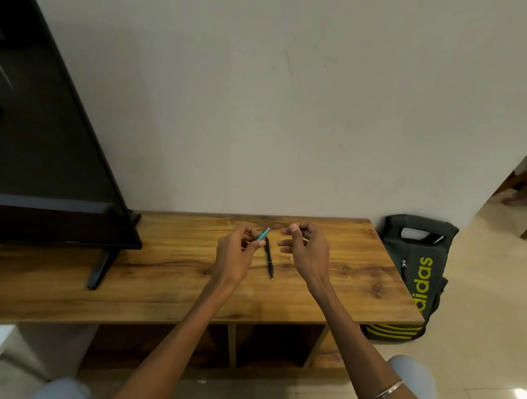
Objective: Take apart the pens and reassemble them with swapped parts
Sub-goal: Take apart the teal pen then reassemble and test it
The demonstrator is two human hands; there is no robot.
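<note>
My left hand (234, 253) pinches a short teal pen part (262, 233) between thumb and fingers, holding it a little above the wooden table (171, 274). A black pen (268, 258) lies on the table right below it, tip pointing toward me. My right hand (307, 248) hovers just right of the pens with fingers curled. Its thumb and forefinger tips meet, and whether they pinch something tiny cannot be made out. A small white speck (291, 257) lies on the table under the right hand.
A large black TV (42, 155) on a stand (99, 271) fills the table's left side. The wall runs close behind. A dark backpack (415, 270) with yellow lettering leans against the table's right end. Open shelves (272, 344) sit under the tabletop.
</note>
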